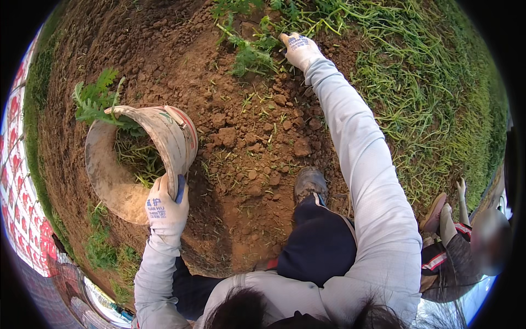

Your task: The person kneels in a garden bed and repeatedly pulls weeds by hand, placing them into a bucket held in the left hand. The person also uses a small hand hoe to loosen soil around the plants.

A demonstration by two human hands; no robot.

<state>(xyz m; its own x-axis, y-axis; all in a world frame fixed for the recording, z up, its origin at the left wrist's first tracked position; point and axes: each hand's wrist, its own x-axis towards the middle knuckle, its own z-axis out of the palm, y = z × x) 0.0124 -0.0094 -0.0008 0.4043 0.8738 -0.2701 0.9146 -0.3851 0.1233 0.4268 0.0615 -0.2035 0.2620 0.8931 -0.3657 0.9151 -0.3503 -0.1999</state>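
Note:
My left hand (165,205), in a white work glove with blue print and a blue palm, grips the near rim of a dirt-stained plastic bucket (177,135). The bucket is tilted, its mouth towards the left. Cut greens (137,158) lie inside, and a leafy green plant (96,100) hangs out over its far rim. With the arm stretched far forward, my gloved right hand (302,51) is at a leafy plant (254,55) lying on the soil. Its fingertips are partly hidden, so whether they hold a stem cannot be told.
Loose brown soil (246,152) with clods spreads before me. Pulled or flattened greens (394,82) cover the right side. My shoe (311,183) stands on the soil. Another person (452,255) is at the right edge, one hand (461,189) near the greens. Red-and-white panels (20,185) stand far left.

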